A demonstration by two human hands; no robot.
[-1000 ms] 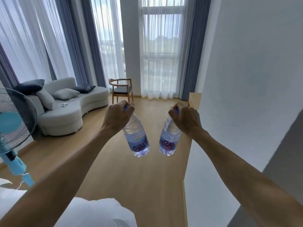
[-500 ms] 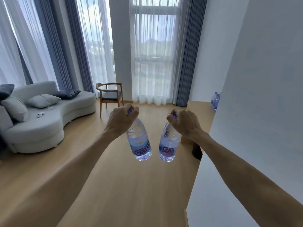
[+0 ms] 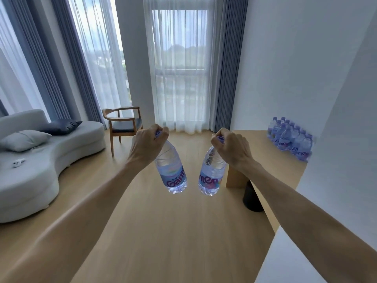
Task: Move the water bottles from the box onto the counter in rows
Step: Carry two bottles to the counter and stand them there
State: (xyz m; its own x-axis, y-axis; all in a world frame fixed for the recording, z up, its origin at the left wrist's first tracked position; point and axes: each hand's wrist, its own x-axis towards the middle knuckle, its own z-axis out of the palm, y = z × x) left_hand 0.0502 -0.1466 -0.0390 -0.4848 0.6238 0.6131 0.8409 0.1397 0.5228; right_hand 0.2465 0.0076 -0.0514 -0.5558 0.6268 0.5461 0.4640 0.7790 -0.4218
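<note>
My left hand (image 3: 145, 146) grips the cap of a clear water bottle (image 3: 173, 174) with a purple label, which hangs down over the wooden floor. My right hand (image 3: 230, 147) holds a second water bottle (image 3: 211, 178) the same way, close beside the first. Both hang in mid-air at the centre of the view. To the right, the wooden counter (image 3: 255, 139) carries several water bottles in rows (image 3: 289, 137) against the white wall. The box is out of sight.
A black cylinder (image 3: 252, 199) stands on the floor under the counter's near edge. A white wall panel (image 3: 336, 139) fills the right side. A wooden chair (image 3: 122, 127) and a light sofa (image 3: 40, 160) with cushions stand at the left, before curtained windows.
The view has swung right and moved forward: the fan and sofa slid out to the left, and the counter with its rows of bottles came into sight. Both hands keep their bottles.
</note>
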